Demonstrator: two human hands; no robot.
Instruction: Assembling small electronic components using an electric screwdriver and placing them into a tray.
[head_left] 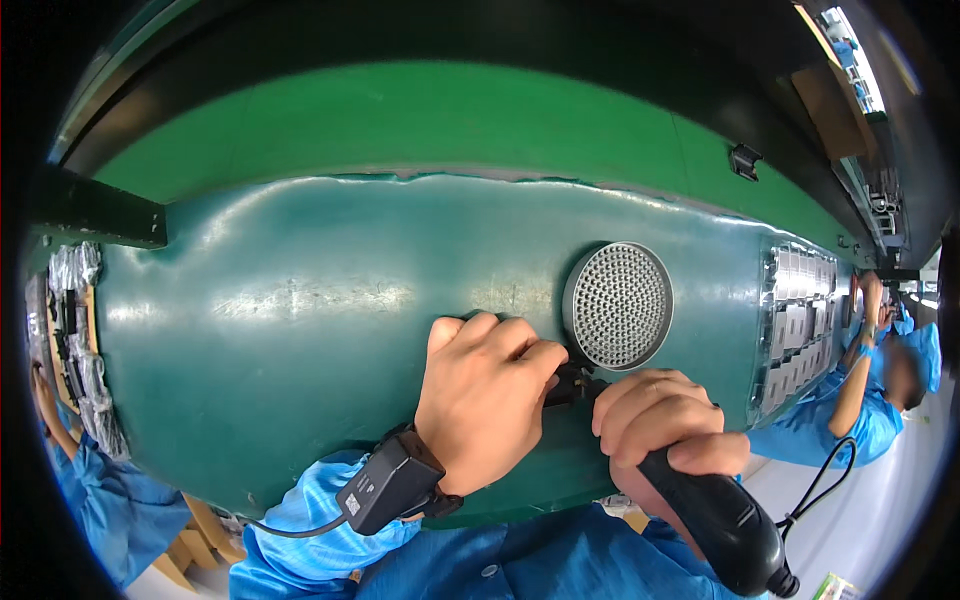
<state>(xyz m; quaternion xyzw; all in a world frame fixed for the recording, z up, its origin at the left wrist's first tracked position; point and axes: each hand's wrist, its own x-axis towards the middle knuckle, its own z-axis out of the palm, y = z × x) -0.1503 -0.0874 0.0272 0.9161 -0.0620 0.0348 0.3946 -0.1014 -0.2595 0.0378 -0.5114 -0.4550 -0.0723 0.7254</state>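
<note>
Left hand [485, 395]: fingers closed, held a small black part [562, 391] over the green table [300, 380]. Right hand [660, 425]: wrapped around a black tool [725, 525] beside the part. Round metal dish [620, 305]: stood just beyond the part.

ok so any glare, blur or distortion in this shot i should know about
In the head view, whitish glare streaks the green tabletop; fisheye distortion bows the green back panel, and the corners go black; the round metal tray looks fairly crisp; the small black part by the left hand is too dark for detail.
</note>
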